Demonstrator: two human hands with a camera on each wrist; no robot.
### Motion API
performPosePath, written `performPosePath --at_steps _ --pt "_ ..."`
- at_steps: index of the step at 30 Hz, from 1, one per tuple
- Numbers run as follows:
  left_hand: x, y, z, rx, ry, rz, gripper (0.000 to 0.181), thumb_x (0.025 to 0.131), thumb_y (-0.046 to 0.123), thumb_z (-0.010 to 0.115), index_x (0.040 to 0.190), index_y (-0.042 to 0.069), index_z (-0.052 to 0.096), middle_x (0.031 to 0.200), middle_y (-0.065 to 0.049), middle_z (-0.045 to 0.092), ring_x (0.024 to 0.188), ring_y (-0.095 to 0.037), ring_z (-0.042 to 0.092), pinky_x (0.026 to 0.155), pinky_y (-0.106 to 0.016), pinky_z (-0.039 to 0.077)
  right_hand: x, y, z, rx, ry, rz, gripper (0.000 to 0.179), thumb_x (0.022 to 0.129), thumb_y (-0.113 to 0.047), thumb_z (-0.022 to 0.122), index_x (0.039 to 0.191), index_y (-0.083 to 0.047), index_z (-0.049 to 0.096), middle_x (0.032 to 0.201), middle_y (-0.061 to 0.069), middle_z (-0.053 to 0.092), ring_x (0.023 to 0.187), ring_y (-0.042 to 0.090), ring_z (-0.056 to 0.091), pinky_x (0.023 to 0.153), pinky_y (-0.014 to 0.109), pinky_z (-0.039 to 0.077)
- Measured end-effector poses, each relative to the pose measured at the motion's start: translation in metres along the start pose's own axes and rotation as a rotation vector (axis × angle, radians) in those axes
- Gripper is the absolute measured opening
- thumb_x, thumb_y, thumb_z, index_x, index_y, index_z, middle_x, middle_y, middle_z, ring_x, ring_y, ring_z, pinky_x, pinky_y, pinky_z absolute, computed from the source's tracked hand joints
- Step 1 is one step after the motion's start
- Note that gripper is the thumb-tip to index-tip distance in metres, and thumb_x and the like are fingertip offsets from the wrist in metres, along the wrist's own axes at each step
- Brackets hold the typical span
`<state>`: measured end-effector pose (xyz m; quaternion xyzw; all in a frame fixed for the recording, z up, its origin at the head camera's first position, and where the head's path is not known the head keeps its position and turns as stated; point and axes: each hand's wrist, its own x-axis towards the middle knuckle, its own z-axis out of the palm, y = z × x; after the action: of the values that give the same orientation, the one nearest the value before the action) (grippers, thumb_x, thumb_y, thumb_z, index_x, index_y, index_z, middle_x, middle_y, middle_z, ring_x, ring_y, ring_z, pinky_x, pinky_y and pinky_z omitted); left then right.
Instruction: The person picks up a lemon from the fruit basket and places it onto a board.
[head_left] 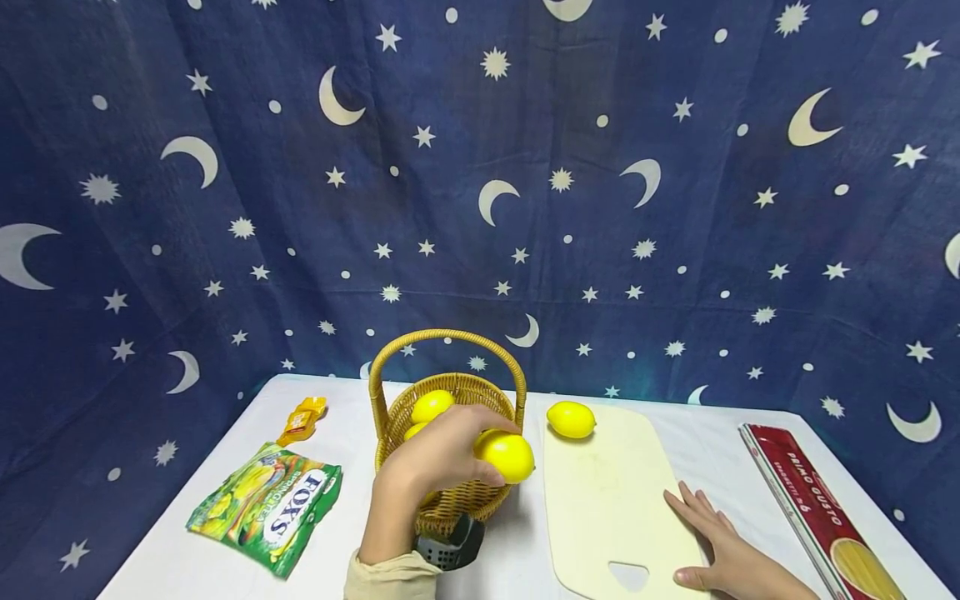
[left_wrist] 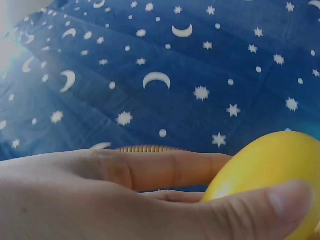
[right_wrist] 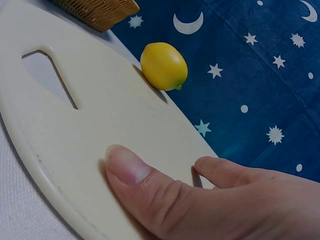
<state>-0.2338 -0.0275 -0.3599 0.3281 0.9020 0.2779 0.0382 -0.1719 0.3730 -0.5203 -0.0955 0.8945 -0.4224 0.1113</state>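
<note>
My left hand (head_left: 442, 450) grips a yellow lemon (head_left: 507, 457) between thumb and fingers, over the right side of the wicker basket (head_left: 468, 500). In the left wrist view the same lemon (left_wrist: 265, 170) fills the lower right corner. More lemons (head_left: 432, 406) lie inside the basket, partly hidden behind the hand. Another lemon (head_left: 571, 419) rests at the far left corner of the cream cutting board (head_left: 607, 492). My right hand (head_left: 720, 542) lies at the board's right edge, thumb on its surface and fingers spread, as the right wrist view also shows its thumb (right_wrist: 135, 175).
On the left lie a green Fox's candy bag (head_left: 270, 504) and a small orange packet (head_left: 302, 421). A red spaghetti box (head_left: 821, 508) lies to the right of the board. A dark blue curtain (head_left: 450, 208) with moons and stars hangs behind the white table (head_left: 517, 542).
</note>
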Motion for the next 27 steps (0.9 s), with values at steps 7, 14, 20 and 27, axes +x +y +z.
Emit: performPosePath --at_steps 7,14,20,27 --pt "0.008 0.02 0.01 0.045 -0.079 0.062 0.053 0.067 0.02 0.086 0.117 0.025 0.068 0.109 0.013 0.067 0.098 -0.004 0.057 0.092 -0.024 0.047 0.003 -0.006 -0.003 0.012 -0.032 0.08 0.102 0.068 -0.028 0.082 0.146 0.003 0.025 0.15 0.038 -0.004 0.133 0.056 -0.022 0.094 0.071 -0.025" --pt "0.026 0.034 0.039 0.099 -0.165 0.131 0.052 0.067 0.021 0.086 0.116 0.024 0.068 0.107 0.015 0.068 0.091 0.001 0.056 0.088 -0.017 0.046 0.004 -0.009 -0.002 -0.04 -0.038 0.146 0.106 0.066 -0.033 0.082 0.148 0.0 0.023 0.151 0.035 -0.003 0.136 0.053 -0.02 0.097 0.073 -0.021" --pt "0.049 0.03 0.078 0.168 -0.096 0.192 0.051 0.068 0.027 0.085 0.116 0.024 0.067 0.106 0.014 0.067 0.091 0.002 0.056 0.085 -0.015 0.045 0.005 -0.01 -0.004 -0.043 -0.061 0.165 0.108 0.068 -0.034 0.082 0.149 0.0 0.02 0.151 0.036 -0.005 0.135 0.054 -0.02 0.096 0.072 -0.023" --pt "0.071 0.015 0.129 0.149 0.085 0.178 0.053 0.073 0.032 0.082 0.122 0.022 0.064 0.119 0.008 0.064 0.109 -0.005 0.058 0.094 -0.021 0.046 0.003 -0.01 -0.005 -0.044 -0.049 0.133 0.105 0.068 -0.033 0.082 0.148 0.0 0.023 0.151 0.036 -0.003 0.135 0.055 -0.02 0.097 0.072 -0.022"
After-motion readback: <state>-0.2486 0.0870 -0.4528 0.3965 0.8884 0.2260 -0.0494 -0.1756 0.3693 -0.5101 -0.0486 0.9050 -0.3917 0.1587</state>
